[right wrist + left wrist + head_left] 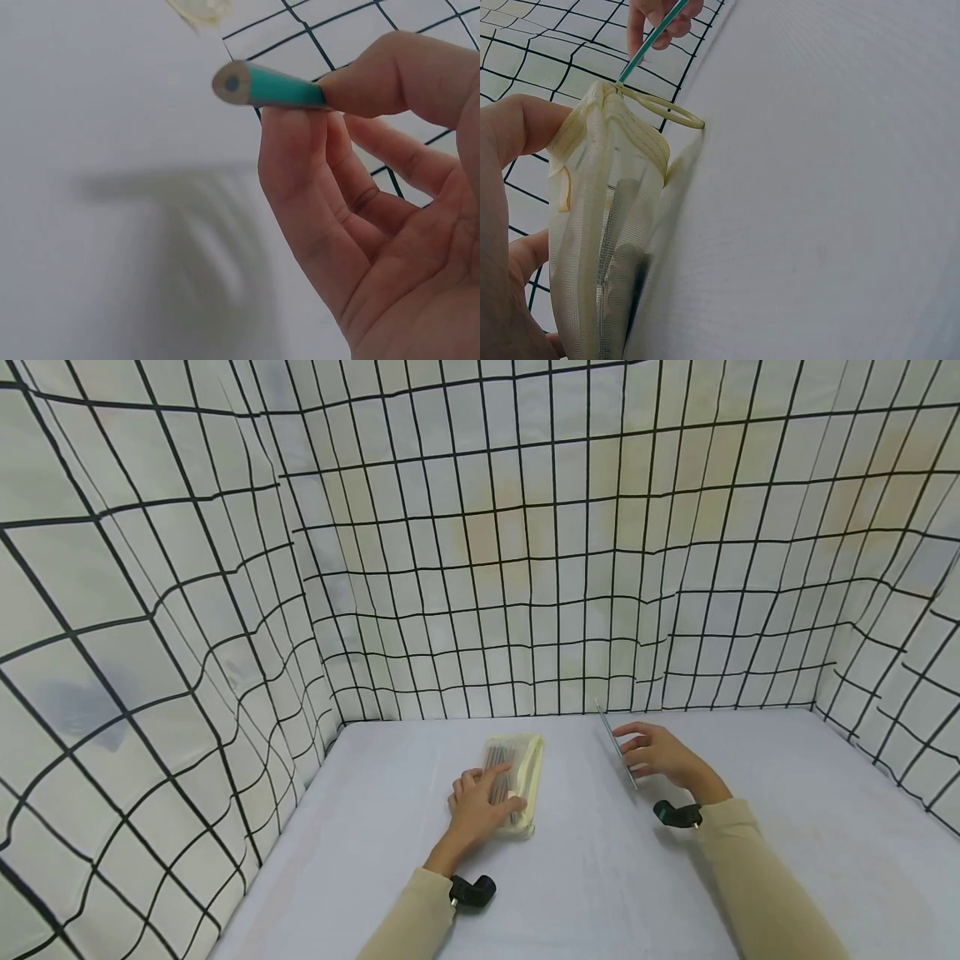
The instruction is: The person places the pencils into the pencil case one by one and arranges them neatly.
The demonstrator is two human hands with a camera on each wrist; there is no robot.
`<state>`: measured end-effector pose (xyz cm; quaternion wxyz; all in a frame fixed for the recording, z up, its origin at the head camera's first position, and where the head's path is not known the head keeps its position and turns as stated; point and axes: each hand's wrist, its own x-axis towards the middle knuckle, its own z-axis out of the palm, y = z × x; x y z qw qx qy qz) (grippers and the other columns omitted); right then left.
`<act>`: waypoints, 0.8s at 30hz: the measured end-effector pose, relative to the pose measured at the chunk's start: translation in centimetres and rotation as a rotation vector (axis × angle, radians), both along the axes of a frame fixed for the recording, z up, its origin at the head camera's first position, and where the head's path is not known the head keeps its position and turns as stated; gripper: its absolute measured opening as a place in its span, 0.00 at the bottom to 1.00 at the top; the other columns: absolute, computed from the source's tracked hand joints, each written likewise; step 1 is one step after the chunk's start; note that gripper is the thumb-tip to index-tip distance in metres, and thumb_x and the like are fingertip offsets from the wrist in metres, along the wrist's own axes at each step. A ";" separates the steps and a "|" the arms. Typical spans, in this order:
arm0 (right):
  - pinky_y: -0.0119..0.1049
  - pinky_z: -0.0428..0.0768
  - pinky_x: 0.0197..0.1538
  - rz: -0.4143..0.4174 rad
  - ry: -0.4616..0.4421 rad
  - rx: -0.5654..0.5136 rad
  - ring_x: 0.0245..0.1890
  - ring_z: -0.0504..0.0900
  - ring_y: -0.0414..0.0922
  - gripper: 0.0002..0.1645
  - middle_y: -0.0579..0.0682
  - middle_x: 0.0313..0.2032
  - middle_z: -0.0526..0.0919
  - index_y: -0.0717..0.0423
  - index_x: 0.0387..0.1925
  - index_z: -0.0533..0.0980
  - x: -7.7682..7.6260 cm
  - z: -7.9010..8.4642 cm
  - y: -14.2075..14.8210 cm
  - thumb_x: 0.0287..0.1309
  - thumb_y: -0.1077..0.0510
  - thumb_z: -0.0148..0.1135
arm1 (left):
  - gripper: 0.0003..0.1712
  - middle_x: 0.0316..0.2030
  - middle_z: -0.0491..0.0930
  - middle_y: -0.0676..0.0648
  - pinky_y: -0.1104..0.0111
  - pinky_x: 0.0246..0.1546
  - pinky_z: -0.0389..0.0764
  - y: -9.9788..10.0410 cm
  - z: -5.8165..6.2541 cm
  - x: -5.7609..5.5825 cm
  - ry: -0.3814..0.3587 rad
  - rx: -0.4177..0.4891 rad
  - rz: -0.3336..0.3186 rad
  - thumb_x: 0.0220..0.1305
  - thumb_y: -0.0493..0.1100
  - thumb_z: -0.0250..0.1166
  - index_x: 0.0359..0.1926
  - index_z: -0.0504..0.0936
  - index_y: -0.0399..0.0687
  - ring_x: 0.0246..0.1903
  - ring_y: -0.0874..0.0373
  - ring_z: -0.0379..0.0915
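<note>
A pale yellow mesh pencil case (534, 768) lies on the white table, with several long thin items showing through its mesh. My left hand (477, 810) grips it from above, the thumb at its near right side and the other fingers across and along its left. In the left wrist view a zip and a cord loop (676, 114) show at the end of the case. To the right, my right hand (663, 756) pinches a teal pencil (281, 88) between thumb and fingers, raised over the table. The pencil's flat end, with its dark core, faces the right wrist camera.
White cloth covers the table (360, 835). Black netting (480, 568) over white sheeting stands behind and along both sides. A small black camera sits on each wrist, the left one (472, 892) close over the cloth.
</note>
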<state>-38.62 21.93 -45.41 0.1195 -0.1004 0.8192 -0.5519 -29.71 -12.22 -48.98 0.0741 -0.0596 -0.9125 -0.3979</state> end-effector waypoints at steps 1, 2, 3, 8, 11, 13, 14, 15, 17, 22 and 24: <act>0.43 0.86 0.45 0.002 -0.005 -0.002 0.40 0.82 0.46 0.33 0.61 0.50 0.78 0.64 0.68 0.68 0.0 0.0 -0.2 0.60 0.68 0.62 | 0.41 0.66 0.62 0.33 0.40 0.64 0.53 0.0 0.0 0.0 -0.001 -0.003 0.000 0.53 0.61 0.68 0.70 0.74 0.64 0.65 0.39 0.53; 0.43 0.86 0.45 0.008 -0.006 -0.003 0.40 0.82 0.46 0.33 0.62 0.51 0.78 0.65 0.68 0.68 0.0 0.0 -0.4 0.60 0.68 0.62 | 0.41 0.66 0.62 0.32 0.40 0.64 0.53 0.0 0.0 0.0 0.003 -0.004 0.000 0.53 0.61 0.68 0.70 0.74 0.64 0.65 0.39 0.53; 0.43 0.86 0.45 0.015 -0.006 -0.001 0.40 0.82 0.47 0.33 0.62 0.51 0.78 0.65 0.68 0.68 0.0 0.0 -0.6 0.60 0.68 0.62 | 0.41 0.66 0.62 0.33 0.40 0.64 0.53 0.0 0.0 -0.1 0.004 -0.006 0.001 0.53 0.61 0.68 0.70 0.74 0.64 0.65 0.39 0.53; 0.44 0.86 0.45 0.026 -0.034 -0.003 0.40 0.83 0.48 0.32 0.61 0.49 0.79 0.64 0.67 0.69 0.2 0.0 -1.6 0.61 0.67 0.62 | 0.41 0.66 0.62 0.32 0.39 0.64 0.54 -0.1 -0.2 -0.2 0.009 -0.006 0.003 0.53 0.60 0.68 0.70 0.74 0.64 0.65 0.39 0.53; 0.44 0.87 0.45 0.041 -0.047 -0.012 0.40 0.84 0.48 0.31 0.59 0.46 0.79 0.63 0.66 0.69 0.4 0.0 -2.1 0.61 0.67 0.62 | 0.41 0.66 0.62 0.33 0.39 0.64 0.54 0.0 -0.2 -0.2 0.004 -0.005 0.003 0.53 0.61 0.69 0.70 0.74 0.64 0.65 0.39 0.53; 0.44 0.87 0.45 0.064 -0.046 -0.015 0.40 0.84 0.48 0.31 0.58 0.45 0.79 0.64 0.67 0.68 0.5 0.1 -2.4 0.62 0.67 0.62 | 0.41 0.66 0.62 0.33 0.40 0.64 0.54 0.0 -0.2 -0.2 -0.002 -0.004 0.004 0.53 0.60 0.68 0.70 0.74 0.65 0.65 0.39 0.53; 0.44 0.87 0.45 0.076 -0.042 -0.016 0.40 0.84 0.47 0.32 0.58 0.45 0.79 0.65 0.67 0.68 0.6 0.1 -2.5 0.62 0.66 0.62 | 0.41 0.66 0.63 0.33 0.40 0.64 0.54 0.0 -0.2 -0.2 -0.001 -0.004 0.005 0.53 0.60 0.68 0.70 0.74 0.65 0.65 0.39 0.53; 0.43 0.86 0.45 0.074 -0.051 -0.022 0.40 0.84 0.47 0.32 0.57 0.44 0.80 0.64 0.67 0.68 0.6 0.1 -2.7 0.62 0.66 0.62 | 0.41 0.66 0.63 0.33 0.40 0.64 0.54 0.0 -0.2 -0.2 0.000 -0.003 0.005 0.53 0.61 0.68 0.70 0.74 0.65 0.65 0.39 0.53; 0.43 0.86 0.45 0.085 -0.056 -0.023 0.40 0.84 0.47 0.32 0.56 0.44 0.80 0.64 0.67 0.68 0.7 0.2 -3.0 0.61 0.66 0.62 | 0.41 0.66 0.63 0.33 0.40 0.64 0.54 0.0 -0.2 -0.2 -0.001 -0.006 0.005 0.53 0.61 0.68 0.70 0.74 0.65 0.65 0.39 0.53; 0.43 0.86 0.45 0.090 -0.079 -0.001 0.40 0.82 0.48 0.31 0.56 0.43 0.79 0.63 0.65 0.70 0.8 0.0 -4.0 0.60 0.66 0.63 | 0.41 0.65 0.63 0.32 0.39 0.63 0.55 0.0 -0.1 -0.1 0.005 -0.008 0.003 0.53 0.61 0.69 0.70 0.74 0.63 0.65 0.39 0.54; 0.43 0.86 0.45 0.085 -0.088 0.012 0.39 0.82 0.48 0.31 0.56 0.43 0.79 0.62 0.65 0.71 0.8 -0.2 -4.3 0.59 0.66 0.64 | 0.41 0.65 0.63 0.32 0.39 0.63 0.55 0.0 -0.1 -0.1 0.006 -0.005 0.001 0.53 0.61 0.69 0.70 0.74 0.62 0.65 0.39 0.54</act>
